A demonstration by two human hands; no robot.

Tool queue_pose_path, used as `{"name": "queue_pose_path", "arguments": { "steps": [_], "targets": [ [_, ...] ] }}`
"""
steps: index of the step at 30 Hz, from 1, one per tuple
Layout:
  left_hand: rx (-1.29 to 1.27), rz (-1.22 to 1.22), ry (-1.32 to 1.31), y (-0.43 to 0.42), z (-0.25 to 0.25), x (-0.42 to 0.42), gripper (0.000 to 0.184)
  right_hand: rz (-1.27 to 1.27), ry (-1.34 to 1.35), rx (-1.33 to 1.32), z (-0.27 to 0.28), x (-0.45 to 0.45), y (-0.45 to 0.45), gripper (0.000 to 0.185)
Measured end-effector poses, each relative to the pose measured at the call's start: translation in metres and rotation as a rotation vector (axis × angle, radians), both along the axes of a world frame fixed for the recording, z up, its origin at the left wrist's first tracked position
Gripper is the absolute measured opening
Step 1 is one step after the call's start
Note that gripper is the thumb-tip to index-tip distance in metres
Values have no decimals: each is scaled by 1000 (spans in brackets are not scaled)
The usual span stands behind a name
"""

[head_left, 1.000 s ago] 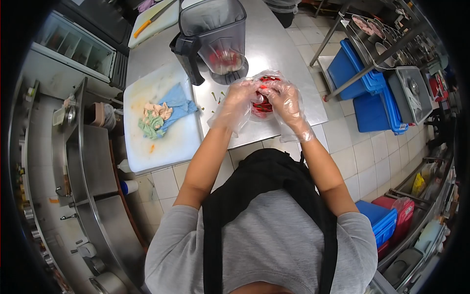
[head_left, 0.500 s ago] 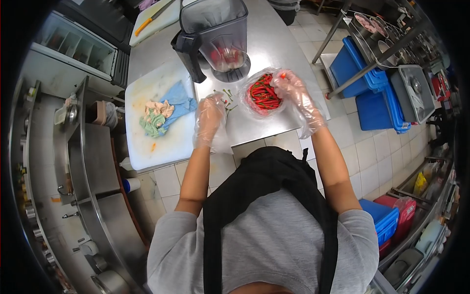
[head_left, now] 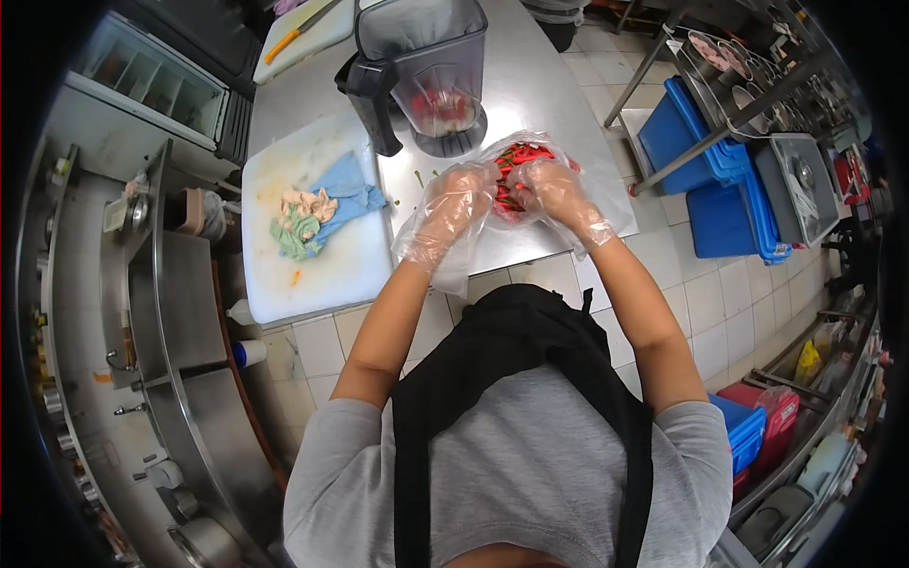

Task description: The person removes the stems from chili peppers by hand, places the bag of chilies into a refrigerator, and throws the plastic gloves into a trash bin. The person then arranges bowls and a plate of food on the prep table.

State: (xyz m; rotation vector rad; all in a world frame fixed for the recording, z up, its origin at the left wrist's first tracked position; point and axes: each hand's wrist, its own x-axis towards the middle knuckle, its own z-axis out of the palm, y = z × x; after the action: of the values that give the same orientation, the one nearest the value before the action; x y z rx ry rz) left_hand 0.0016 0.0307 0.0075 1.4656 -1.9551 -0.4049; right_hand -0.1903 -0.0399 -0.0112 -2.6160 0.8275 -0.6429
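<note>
Chillies [head_left: 524, 154] are held in a clear bag [head_left: 553, 145] on the bench [head_left: 530, 85], flanked by the gloved left hand [head_left: 456, 197] at nine o'clock and right hand [head_left: 553, 189] at four. Both hands' fingers are curled in close; whether anything is pinched cannot be told. At eleven o'clock, the jug [head_left: 445, 71] is seen.

Chillies [head_left: 523, 154] lie right of the cutting board [head_left: 317, 275].
</note>
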Motion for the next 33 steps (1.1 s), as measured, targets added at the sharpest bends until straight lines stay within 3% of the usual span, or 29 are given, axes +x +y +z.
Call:
{"name": "queue_pose_path", "arguments": {
  "steps": [3, 7, 9, 13, 17, 20, 23, 25, 26, 28, 29, 31, 32, 33],
  "targets": [
    [30, 55, 64, -8, 1, -5, 24, -29, 202, -66, -12, 7, 0, 15],
    [22, -19, 43, -10, 8, -4, 23, -40, 27, 74, 14, -3, 0, 14],
    [52, -19, -97, -13, 12, -10, 16, -12, -34, 51, 16, -8, -7, 15],
    [72, 41, -220, -27, 19, -18, 20, 35, -96, 2, 31, -7, -17, 19],
    [-209, 68, -230, -38, 17, -17, 10, -62, -131, -97, 42, -1, -13, 16],
    [-104, 80, -63, -41, 17, -16, 7, -128, -21, -149, 43, -1, -10, 12],
    [39, -131, 158, -46, 13, -8, 8, 4, -165, -135, 27, -8, -19, 13],
    [427, -115, 496, -45, 15, -9, 14, 101, -262, -88, 25, -9, -20, 16],
    [427, -115, 495, -43, 15, -10, 14, 100, -262, -88, 25, -10, -21, 16],
    [578, -97, 741, -36, 27, -14, 19, 122, -297, -86, 25, -11, -22, 17],
    [577, -98, 741, -39, 20, -13, 19, 121, -297, -87, 25, -11, -22, 17],
    [265, -122, 398, -44, 10, -11, 15, -20, -86, -199, 32, -10, -17, 18],
    [265, -123, 397, -46, 4, -10, 15, -21, -86, -199, 32, -10, -16, 18],
    [62, -124, 204, -43, 10, -12, 14, -44, -39, -216, 33, -9, -14, 15]
  ]
}}
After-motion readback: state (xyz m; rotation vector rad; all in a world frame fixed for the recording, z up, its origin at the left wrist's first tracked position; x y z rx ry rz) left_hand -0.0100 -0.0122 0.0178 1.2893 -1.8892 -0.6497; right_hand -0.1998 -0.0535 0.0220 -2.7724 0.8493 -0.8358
